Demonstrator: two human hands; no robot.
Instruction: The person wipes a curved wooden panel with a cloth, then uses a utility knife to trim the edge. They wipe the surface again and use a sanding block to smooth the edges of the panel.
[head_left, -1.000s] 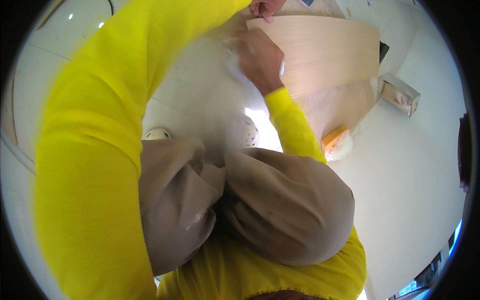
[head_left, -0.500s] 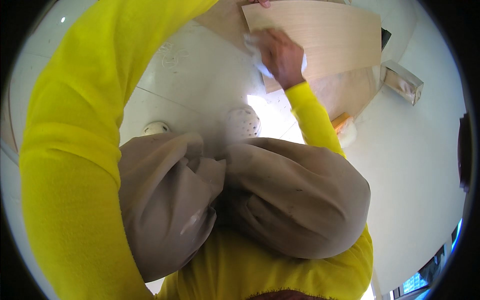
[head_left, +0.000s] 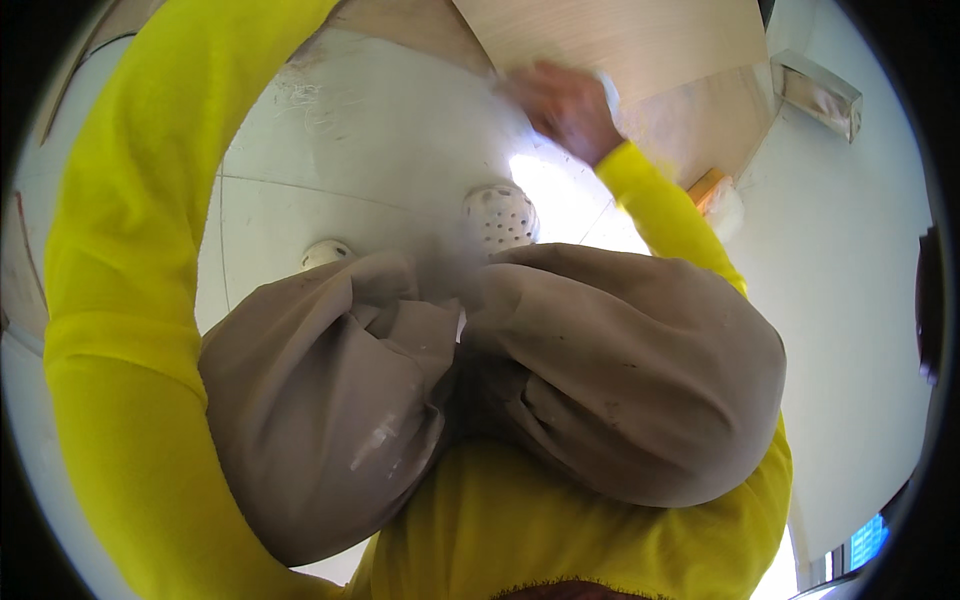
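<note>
My right hand point(head_left: 565, 108), blurred by motion, is closed at the near left edge of a pale wood-grain board point(head_left: 625, 35). A bit of white cloth point(head_left: 609, 93) shows beside its knuckles; most of it is hidden under the hand. My left arm point(head_left: 140, 260), in a yellow sleeve, reaches up past the top edge, so the left hand is out of sight.
Beneath the pale board lies a browner sheet point(head_left: 705, 120). A shiny open box point(head_left: 818, 95) sits right of it. An orange-edged block point(head_left: 708, 188) and a white bundle point(head_left: 724, 213) lie near my right forearm. White clogs point(head_left: 500, 217) are on my feet, on the tiled floor point(head_left: 300, 195).
The view has shifted, so the board sits higher and my left hand has left the picture. My right hand, with the cloth, has moved toward the board's near edge.
</note>
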